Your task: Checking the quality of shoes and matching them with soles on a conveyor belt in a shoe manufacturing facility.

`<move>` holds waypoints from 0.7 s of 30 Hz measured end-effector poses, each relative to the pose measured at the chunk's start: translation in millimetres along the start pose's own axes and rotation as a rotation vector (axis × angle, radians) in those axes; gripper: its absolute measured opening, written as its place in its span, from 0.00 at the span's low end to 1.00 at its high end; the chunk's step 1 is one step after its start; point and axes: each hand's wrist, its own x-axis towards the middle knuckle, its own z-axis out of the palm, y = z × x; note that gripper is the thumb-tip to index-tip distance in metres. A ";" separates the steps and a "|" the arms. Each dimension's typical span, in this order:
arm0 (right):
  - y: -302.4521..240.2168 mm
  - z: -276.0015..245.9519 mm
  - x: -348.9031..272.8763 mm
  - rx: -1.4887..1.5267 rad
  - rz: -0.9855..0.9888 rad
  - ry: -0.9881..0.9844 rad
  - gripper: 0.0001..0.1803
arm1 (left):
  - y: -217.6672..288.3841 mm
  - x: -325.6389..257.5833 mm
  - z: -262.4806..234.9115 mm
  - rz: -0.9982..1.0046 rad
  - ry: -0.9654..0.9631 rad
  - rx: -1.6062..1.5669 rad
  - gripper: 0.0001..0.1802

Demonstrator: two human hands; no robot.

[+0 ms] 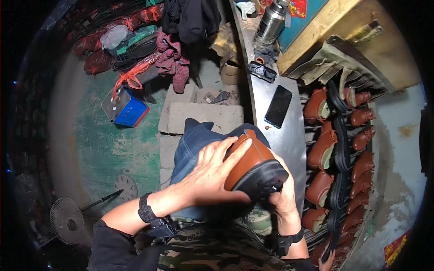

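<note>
A brown leather shoe point(254, 156) with a thick black sole point(262, 180) rests over my lap, its sole end tilted toward me. My left hand point(212, 171) lies along the shoe's left side, long fingers stretched over the leather and thumb by the sole. My right hand point(285, 194) grips the shoe from the right, its thumb near the sole and its other fingers mostly hidden behind the shoe. Under it are my legs in blue jeans point(185, 156).
To the right, a metal-topped bench point(289, 128) bears a black phone point(278, 106) and a steel flask point(271, 22). Beyond stands a rack of brown shoes point(318, 187) and black soles point(341, 144); another person's hand point(326, 262) touches it. A fan point(68, 221) and blue-red box point(129, 110) are left.
</note>
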 end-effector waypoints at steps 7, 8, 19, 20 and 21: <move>-58.0 53.5 -42.6 -0.656 -0.795 -0.182 0.55 | 52.9 -32.1 -0.6 0.701 0.632 -0.407 0.75; -66.9 62.6 -44.8 -0.887 -1.017 -0.293 0.45 | 59.3 -41.5 0.9 0.701 0.624 -0.399 0.75; 11.9 14.1 -68.5 -0.480 -0.165 -0.711 0.17 | -29.5 -137.1 40.2 -0.227 0.712 -0.115 0.32; 20.1 5.0 -70.7 -0.549 -0.081 -0.670 0.17 | -25.1 -127.7 28.8 -0.229 0.715 -0.115 0.32; 29.3 1.6 -69.9 -0.526 -0.054 -0.631 0.18 | -18.9 -114.3 19.2 -0.078 0.612 0.134 0.36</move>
